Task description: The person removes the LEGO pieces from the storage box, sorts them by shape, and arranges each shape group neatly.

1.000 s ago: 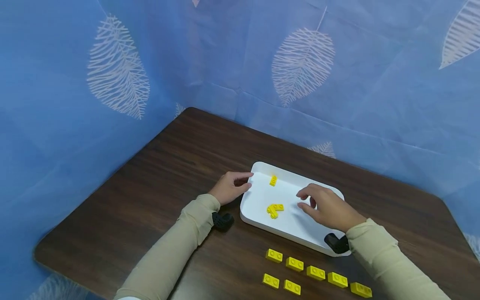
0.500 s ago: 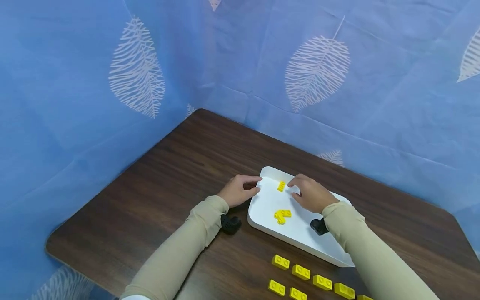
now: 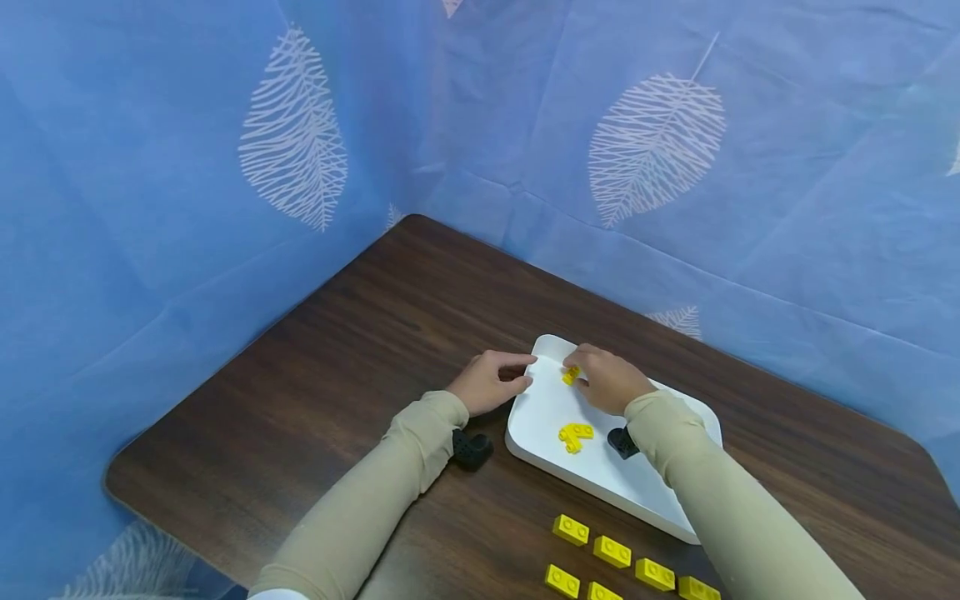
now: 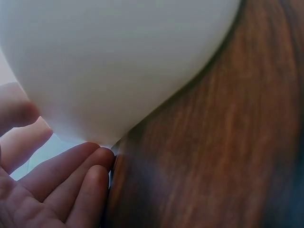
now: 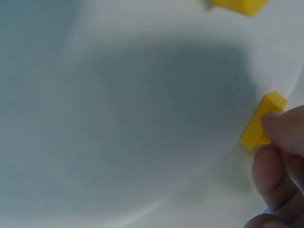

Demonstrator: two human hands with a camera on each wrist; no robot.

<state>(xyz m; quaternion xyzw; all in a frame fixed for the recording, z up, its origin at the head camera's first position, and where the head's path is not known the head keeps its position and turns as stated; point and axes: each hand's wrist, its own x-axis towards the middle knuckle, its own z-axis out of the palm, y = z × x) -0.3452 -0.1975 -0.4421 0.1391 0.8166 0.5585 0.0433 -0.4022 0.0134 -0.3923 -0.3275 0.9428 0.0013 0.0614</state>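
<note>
My right hand reaches over the far left part of a white tray. Its thumb and a finger pinch a small yellow toy brick close to the tray's wall. Nearer the front of the tray lie yellow bricks set at an angle to each other. My left hand is at the left side of the tray, thumb and index finger spread apart at the rim. In the left wrist view, the other fingers lie fairly straight, their tips right at the tray's outer wall.
On the dark wooden table, several yellow two-stud bricks stand in rows in front of the tray. Blue cloth with white leaf prints hangs behind and to the left. My right forearm crosses the tray's right end.
My right hand has moved left and away from me across the tray and now pinches the far brick. The left hand stays at the rim. The head view has shifted slightly.
</note>
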